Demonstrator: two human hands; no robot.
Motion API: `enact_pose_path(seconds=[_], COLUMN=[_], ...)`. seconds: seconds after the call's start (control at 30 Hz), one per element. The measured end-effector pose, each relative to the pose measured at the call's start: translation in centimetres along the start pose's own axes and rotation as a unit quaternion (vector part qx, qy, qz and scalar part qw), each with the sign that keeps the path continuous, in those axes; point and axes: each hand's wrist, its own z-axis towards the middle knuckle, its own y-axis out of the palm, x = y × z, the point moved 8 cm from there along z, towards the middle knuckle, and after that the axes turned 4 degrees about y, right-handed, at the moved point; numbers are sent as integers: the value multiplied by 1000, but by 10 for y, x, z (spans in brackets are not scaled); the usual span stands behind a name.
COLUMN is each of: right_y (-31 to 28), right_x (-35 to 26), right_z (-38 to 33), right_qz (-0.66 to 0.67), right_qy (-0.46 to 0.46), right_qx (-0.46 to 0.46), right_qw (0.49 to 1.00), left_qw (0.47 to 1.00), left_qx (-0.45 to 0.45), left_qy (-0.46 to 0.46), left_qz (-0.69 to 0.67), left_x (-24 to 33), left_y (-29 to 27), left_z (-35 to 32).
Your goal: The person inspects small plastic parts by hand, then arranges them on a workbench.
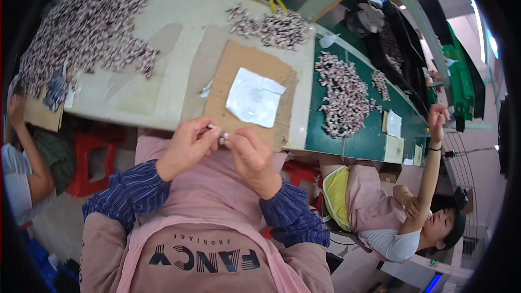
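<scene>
Close together over the near edge of the brown cardboard sheet point(217, 95), my two hands work at the fingertips. My left hand point(187, 146) is closed in a pinch, with a tiny whitish piece point(211, 126) at thumb and forefinger. Pinched in my right hand point(252, 157) is a small white-and-dark piece point(223, 138), whose exact kind is too small to make out. On the cardboard, beyond my hands, lies a crumpled white plastic sheet point(255, 97).
Loose small pieces point(92, 21) form a large heap at the far left. A smaller pile point(282, 30) sits behind the cardboard beside a yellow-handled tool point(277, 3); another pile point(342, 92) covers part of the green tabletop. Co-workers sit on both sides, one raising an arm point(431, 157).
</scene>
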Motion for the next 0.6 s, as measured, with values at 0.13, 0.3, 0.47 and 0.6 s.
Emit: enact_pose_path(seconds=[0.13, 0.3, 0.47, 0.6], right_y=[-10, -95, -149, -144], right_x=[18, 157, 281, 317], right_z=[26, 68, 118, 152], right_qz=[56, -41, -282, -342], right_qy=[19, 178, 219, 307], right_qx=[-3, 199, 228, 177], right_qw=[998, 963, 906, 870], left_qw=[998, 940, 822, 782], left_qx=[35, 168, 288, 338], left_qy=[3, 102, 179, 223], left_qz=[56, 279, 458, 473], left_x=[9, 14, 41, 40], left_y=[-39, -143, -181, -197], left_z=[17, 40, 53, 54])
